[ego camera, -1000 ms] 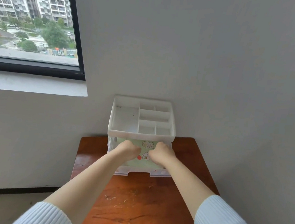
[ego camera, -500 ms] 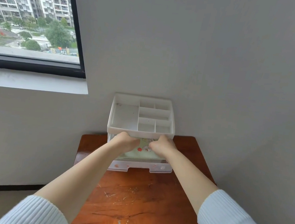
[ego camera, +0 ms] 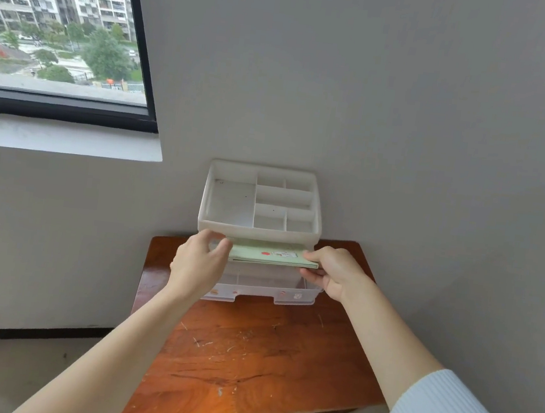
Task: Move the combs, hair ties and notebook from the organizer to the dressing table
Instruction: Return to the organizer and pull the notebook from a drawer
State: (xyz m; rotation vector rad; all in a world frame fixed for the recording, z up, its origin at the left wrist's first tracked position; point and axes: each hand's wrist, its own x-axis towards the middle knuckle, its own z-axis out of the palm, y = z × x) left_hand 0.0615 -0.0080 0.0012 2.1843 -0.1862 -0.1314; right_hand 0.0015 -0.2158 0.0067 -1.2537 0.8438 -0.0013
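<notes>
A white organizer [ego camera: 261,205] stands against a grey wall on a scratched wooden table [ego camera: 247,356], its clear drawer [ego camera: 265,288] pulled open, while just above that drawer the left hand [ego camera: 198,265] and right hand [ego camera: 335,273] pinch a thin pale green notebook [ego camera: 272,256] level by its ends.

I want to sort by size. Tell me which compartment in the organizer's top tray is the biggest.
The left compartment of the top tray. It spans most of the tray's depth as one open rectangle, while the right side is split into several smaller cells, the long one among them.
</notes>
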